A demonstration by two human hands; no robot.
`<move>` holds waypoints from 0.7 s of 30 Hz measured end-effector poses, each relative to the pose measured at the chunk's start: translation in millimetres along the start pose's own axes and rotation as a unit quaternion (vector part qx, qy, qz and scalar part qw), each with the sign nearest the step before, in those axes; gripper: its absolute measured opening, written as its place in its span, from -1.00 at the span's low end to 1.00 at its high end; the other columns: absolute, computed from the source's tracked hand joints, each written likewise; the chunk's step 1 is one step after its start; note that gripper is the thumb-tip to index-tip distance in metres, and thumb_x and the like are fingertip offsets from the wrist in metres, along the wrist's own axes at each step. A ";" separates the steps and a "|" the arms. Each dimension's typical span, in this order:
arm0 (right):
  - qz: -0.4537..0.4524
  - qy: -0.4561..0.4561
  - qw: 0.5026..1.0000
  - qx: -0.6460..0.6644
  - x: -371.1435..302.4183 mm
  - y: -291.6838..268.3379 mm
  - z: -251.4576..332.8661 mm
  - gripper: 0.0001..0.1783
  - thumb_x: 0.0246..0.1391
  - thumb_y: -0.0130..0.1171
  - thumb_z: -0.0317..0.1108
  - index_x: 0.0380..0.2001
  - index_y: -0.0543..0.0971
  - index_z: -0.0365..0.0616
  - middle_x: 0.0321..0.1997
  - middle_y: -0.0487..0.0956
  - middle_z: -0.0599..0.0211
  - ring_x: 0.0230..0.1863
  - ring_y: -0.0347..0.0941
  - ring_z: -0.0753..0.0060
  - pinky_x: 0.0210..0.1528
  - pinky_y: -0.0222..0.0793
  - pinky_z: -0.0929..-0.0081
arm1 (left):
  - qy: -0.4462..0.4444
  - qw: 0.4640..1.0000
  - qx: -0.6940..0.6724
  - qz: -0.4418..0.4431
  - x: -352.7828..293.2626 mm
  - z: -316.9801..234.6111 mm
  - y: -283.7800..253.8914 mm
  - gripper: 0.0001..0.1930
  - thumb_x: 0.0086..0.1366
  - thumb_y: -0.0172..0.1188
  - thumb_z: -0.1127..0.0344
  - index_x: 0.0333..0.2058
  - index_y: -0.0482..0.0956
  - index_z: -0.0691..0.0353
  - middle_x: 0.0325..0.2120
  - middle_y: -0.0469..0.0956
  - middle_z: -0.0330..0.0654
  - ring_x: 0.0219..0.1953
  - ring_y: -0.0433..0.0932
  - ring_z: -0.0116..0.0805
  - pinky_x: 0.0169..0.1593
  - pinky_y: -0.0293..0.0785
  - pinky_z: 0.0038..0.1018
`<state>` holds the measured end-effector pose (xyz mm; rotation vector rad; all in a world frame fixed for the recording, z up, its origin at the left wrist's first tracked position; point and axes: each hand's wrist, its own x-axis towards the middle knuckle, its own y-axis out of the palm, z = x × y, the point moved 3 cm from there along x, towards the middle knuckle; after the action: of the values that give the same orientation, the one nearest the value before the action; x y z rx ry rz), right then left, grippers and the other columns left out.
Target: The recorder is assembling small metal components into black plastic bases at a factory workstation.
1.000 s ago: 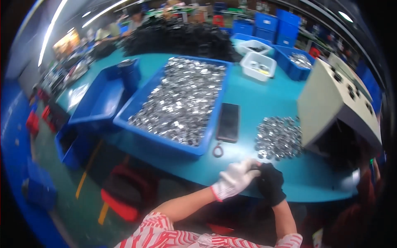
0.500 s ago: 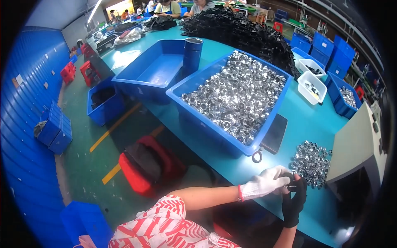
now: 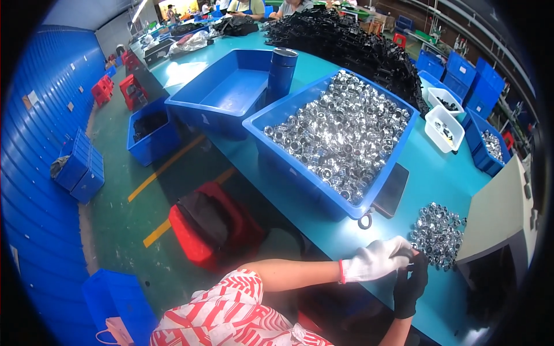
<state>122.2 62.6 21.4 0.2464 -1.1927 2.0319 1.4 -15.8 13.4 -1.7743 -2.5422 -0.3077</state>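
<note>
My left hand (image 3: 378, 261), in a white knit glove with a red cuff, is closed with its fingertips pinched together. My right hand (image 3: 411, 286), in a black glove with bare fingertips, is closed and meets it fingertip to fingertip. A small dark piece seems to sit between them, mostly hidden and too small to name. Just beyond my hands, a loose pile of shiny silver rings (image 3: 437, 235) lies on the teal table (image 3: 323, 237). A black ring-shaped piece (image 3: 365, 221) lies beside the near corner of a blue bin (image 3: 297, 183) heaped with similar shiny rings (image 3: 340, 135).
A beige machine housing (image 3: 496, 213) stands right of the pile. A dark flat tablet-like object (image 3: 392, 190) lies beside the full bin. Beyond are another blue bin (image 3: 222, 95), a blue cylinder (image 3: 281, 75), white trays (image 3: 444, 128) and a black heap (image 3: 346, 49). A red stool (image 3: 193, 245) stands left.
The whole view has shifted slightly, so the table things appear a little lower and further right. My hands stay pressed together, with the fingers slightly rearranged.
</note>
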 end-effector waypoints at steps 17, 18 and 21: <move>0.022 -0.061 0.984 -0.168 -6.9 -2.3 6.1 -0.52 -0.12 0.12 -0.55 -0.03 0.44 -0.21 -0.30 0.49 0.18 -0.40 0.48 0.16 -0.41 0.34 0.31 | 0.018 0.991 0.127 -0.028 0.4 2.9 3.0 -0.79 0.19 0.14 0.39 -0.20 0.46 0.31 -0.30 0.56 -0.06 -0.21 0.58 -0.21 -0.11 0.47 -0.40; 0.023 -0.052 0.991 -0.122 -3.4 -7.5 11.3 -0.54 -0.12 0.13 -0.55 -0.04 0.45 -0.22 -0.31 0.49 0.19 -0.41 0.46 0.17 -0.42 0.34 0.34 | -0.015 0.999 0.046 -0.004 -0.1 -0.7 2.8 -0.79 0.19 0.13 0.41 -0.19 0.47 0.32 -0.31 0.56 -0.08 -0.22 0.58 -0.26 -0.12 0.47 -0.41; 0.051 -0.019 0.997 -0.058 -2.8 -15.0 3.9 -0.57 -0.09 0.14 -0.56 -0.06 0.47 -0.28 -0.32 0.47 0.17 -0.40 0.43 0.21 -0.37 0.33 0.42 | -0.018 1.000 -0.009 0.020 -2.7 -2.6 2.5 -0.79 0.19 0.10 0.43 -0.18 0.47 0.32 -0.34 0.57 -0.12 -0.24 0.57 -0.38 -0.14 0.47 -0.46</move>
<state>133.7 62.2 32.1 0.1715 -1.3657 2.0444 4.4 -17.9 16.0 -1.8516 -2.5316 -0.3013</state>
